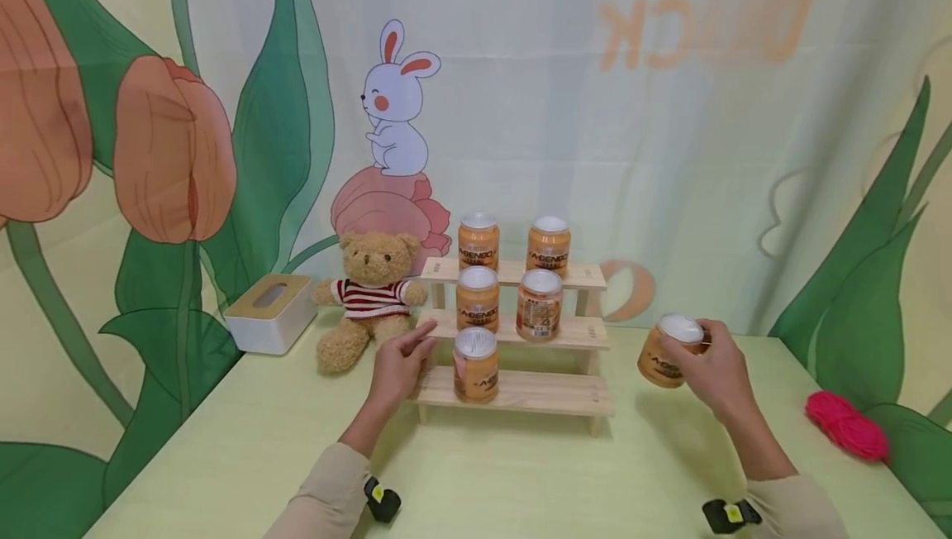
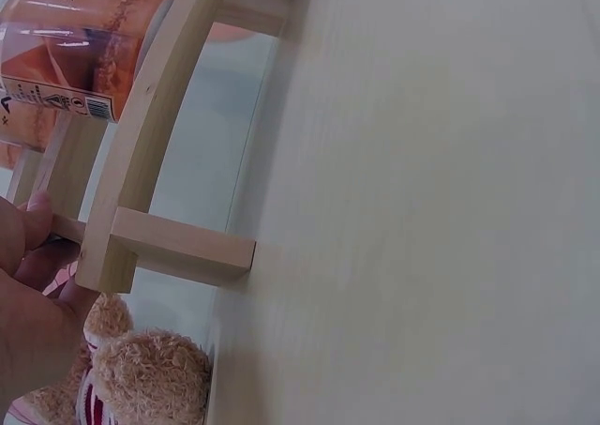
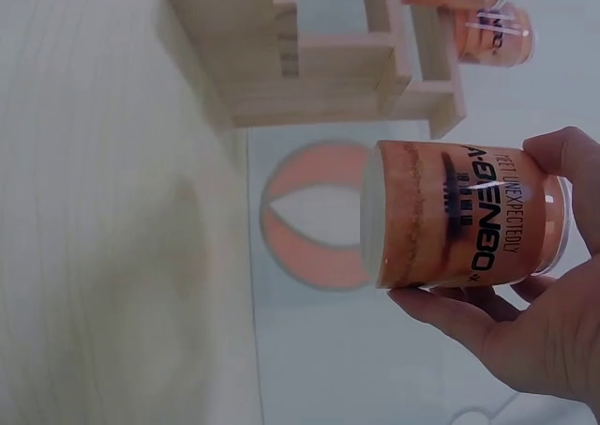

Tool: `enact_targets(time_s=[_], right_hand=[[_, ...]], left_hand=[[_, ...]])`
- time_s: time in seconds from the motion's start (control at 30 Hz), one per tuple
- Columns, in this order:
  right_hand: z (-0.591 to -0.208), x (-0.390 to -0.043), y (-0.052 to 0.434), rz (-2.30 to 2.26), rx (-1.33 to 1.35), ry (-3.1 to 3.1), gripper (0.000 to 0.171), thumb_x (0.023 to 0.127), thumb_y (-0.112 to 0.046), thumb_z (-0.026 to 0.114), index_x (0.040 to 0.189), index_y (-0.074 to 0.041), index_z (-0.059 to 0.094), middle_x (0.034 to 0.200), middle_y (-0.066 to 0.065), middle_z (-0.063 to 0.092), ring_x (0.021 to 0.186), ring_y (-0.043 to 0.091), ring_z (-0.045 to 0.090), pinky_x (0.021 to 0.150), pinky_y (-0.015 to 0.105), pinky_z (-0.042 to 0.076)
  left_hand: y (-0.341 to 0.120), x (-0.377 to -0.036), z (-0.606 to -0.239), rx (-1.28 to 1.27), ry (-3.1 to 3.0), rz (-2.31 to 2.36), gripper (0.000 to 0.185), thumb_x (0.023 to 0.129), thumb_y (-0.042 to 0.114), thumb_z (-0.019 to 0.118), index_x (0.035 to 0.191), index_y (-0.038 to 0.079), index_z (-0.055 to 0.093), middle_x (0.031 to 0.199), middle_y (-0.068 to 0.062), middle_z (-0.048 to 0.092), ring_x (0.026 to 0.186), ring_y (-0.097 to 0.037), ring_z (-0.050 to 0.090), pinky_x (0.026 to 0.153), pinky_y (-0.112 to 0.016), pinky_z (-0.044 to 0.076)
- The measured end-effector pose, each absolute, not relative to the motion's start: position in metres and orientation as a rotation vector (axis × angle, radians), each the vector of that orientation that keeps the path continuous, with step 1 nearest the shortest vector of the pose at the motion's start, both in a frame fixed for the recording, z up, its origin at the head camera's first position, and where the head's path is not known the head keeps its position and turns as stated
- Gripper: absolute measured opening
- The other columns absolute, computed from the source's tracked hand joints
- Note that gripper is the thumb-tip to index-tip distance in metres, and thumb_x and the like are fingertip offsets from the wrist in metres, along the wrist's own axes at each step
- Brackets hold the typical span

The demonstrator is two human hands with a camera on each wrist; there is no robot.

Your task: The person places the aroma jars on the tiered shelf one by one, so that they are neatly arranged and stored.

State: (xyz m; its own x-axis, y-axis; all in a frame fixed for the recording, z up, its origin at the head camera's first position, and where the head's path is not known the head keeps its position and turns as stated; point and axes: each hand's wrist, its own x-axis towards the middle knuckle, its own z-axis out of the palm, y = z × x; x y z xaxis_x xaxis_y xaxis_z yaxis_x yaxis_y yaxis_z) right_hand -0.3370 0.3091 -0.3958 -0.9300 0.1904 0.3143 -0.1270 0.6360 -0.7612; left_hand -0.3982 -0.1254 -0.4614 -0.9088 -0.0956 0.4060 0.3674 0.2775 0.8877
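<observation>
Fingers of the right hand [image 1: 714, 374] curl round an orange can [image 1: 667, 350] above the table [image 1: 521, 473]; the left hand [image 1: 399, 365], fingers relaxed, touches the wooden rack [image 1: 535, 390].

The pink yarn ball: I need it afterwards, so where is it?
In the head view, the pink yarn ball lies at the table's far right edge, right of the right hand.

A pale green table [image 1: 521, 481] carries a three-step wooden rack [image 1: 521, 390] near its back edge. Left of the rack sits a teddy bear [image 1: 368, 295], and further left of it a white tissue box [image 1: 269, 312]. Well to the right of the rack lies a pink yarn ball [image 1: 846, 425].
</observation>
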Motion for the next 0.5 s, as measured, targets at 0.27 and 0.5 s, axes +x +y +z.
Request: enact_targets(time_s=[0.27, 0.5], right_hand=[[-0.385, -0.323, 0.285, 1.223, 0.032, -2.514, 0.079, 0.094, -0.048, 0.066, 0.14, 0.01, 0.037, 0.127, 0.026, 0.05, 0.109, 0.038, 0.05, 0.081, 0.046, 0.047], [-0.385, -0.311, 0.26, 1.219, 0.166, -2.526, 0.07, 0.093, -0.044, 0.07, 0.134, 0.007, 0.045, 0.118, 0.021, 0.057, 0.103, 0.031, 0.053, 0.076, 0.038, 0.047]], left_hand=[[-0.126, -0.399, -0.461, -0.246, -2.148, -1.711, 0.029, 0.097, 0.011, 0.067, 0.126, 0.009, 0.072, 0.125, -0.009, 0.068, 0.058, -0.008, 0.049, 0.052, -0.019, 0.039], [-0.125, -0.398, -0.463, -0.244, -2.143, -1.718, 0.029, 0.097, 0.011, 0.067, 0.125, 0.008, 0.072, 0.129, -0.01, 0.066, 0.06, -0.01, 0.05, 0.052, -0.019, 0.039]])
